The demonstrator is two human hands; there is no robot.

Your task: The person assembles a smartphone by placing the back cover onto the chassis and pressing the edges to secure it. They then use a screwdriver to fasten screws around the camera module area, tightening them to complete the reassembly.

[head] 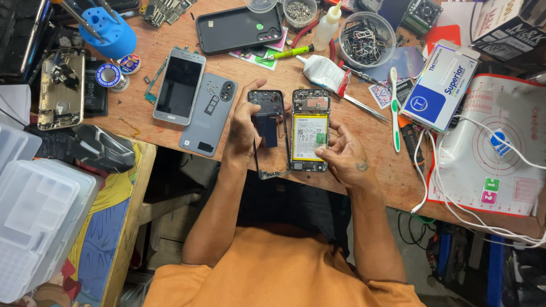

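Holding black phone frame (267, 133) in our left hand (242, 128); opened phone (310, 131) lies lengthwise just right, right hand (344, 153) fingertips touching its edge.

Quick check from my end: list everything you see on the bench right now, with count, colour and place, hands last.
opened phone: 1, battery exposed, bench front centre
phone frame: 1, black, beside the opened phone
grey back cover: 1, left of the frame
silver phone: 1, dark screen, left of the cover
black case: 1, bench rear
blue stand: 1, rear left
clear bowl: 1, holds metal parts, rear right
toothbrush: 1, white and green, right of centre
blue-white box: 1, right
white mat: 1, far right, cables across it
plastic organiser: 1, clear, lower left
left hand: holds the phone frame
right hand: fingers on the opened phone
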